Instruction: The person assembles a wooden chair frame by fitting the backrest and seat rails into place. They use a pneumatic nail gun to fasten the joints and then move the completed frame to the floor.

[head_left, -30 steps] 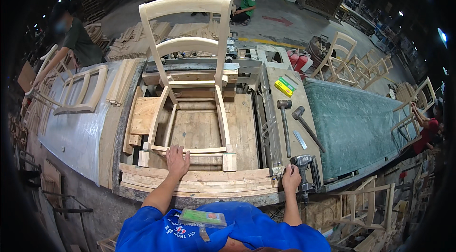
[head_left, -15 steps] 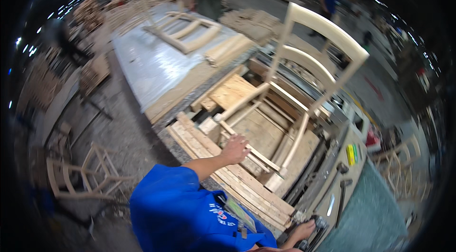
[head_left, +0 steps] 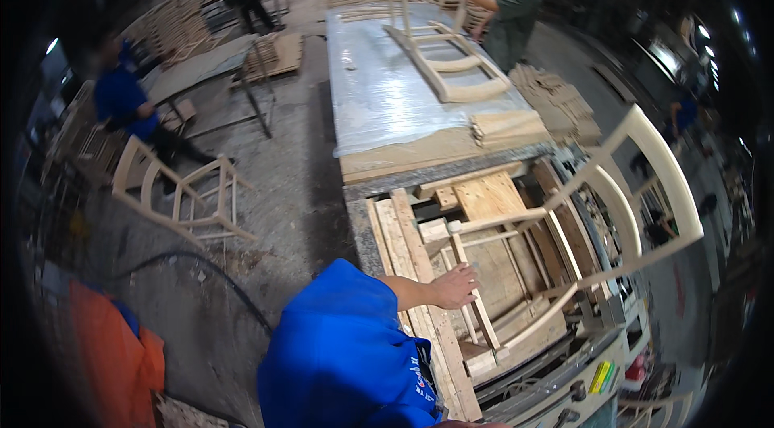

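Note:
An unfinished pale wooden chair frame [head_left: 679,186] without a seat lies tilted in a wooden clamping bench, its curved back leaning out to the right. My left hand [head_left: 456,286] reaches across from the left, its fingers laid over the front rail [head_left: 484,313] of the frame. Light wooden blocks [head_left: 481,360] touch the frame near its front corners. A plywood piece [head_left: 488,196] lies in the bench just beyond the frame. My right hand is out of sight below the lower edge.
Layered wooden boards [head_left: 403,247] edge the bench on my side. Beyond stands a film-covered table [head_left: 379,97] with another chair frame [head_left: 476,93] and a co-worker [head_left: 516,21] beside it. Tools [head_left: 568,417] lie at lower right. A chair frame [head_left: 189,194] stands on the floor at left.
My view has swung left, so the bench and chair frame appear farther right and lower. My left hand stays on the front rail. My right hand, earlier at the lower edge, has left the picture.

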`<action>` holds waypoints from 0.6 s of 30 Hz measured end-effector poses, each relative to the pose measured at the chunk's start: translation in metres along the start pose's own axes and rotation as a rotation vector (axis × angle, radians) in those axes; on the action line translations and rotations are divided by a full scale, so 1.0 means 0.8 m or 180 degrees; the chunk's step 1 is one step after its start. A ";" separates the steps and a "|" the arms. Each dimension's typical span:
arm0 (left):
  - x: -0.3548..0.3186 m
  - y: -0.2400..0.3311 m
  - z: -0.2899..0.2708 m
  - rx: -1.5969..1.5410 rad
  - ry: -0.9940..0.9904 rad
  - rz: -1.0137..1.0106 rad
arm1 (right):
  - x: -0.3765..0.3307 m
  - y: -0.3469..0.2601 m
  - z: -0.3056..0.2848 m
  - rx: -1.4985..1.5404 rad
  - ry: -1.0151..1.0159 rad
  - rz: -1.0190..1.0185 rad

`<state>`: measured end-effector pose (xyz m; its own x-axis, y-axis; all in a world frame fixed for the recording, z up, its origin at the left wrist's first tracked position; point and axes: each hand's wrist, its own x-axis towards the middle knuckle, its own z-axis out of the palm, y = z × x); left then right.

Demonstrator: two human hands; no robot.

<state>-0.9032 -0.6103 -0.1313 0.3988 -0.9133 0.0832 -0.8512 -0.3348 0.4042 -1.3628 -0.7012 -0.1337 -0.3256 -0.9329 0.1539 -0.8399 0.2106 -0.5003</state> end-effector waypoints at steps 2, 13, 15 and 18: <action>-0.006 -0.001 0.006 -0.0052 0.0409 0.0100 | -0.002 -0.016 0.007 0.0004 -0.0081 -0.0131; -0.012 -0.003 0.006 0.0034 0.0441 0.0099 | 0.007 -0.077 0.048 0.0051 -0.0377 -0.0704; -0.011 -0.003 0.006 0.0031 0.0464 0.0102 | 0.009 -0.080 0.049 0.0068 -0.0372 -0.0692; -0.012 -0.003 0.009 0.0065 0.0613 0.0086 | 0.010 -0.082 0.051 0.0062 -0.0401 -0.0691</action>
<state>-0.9076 -0.6024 -0.1391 0.4320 -0.8614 0.2672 -0.8684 -0.3174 0.3810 -1.2924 -0.7344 -0.1343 -0.0806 -0.9850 0.1529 -0.8754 -0.0034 -0.4835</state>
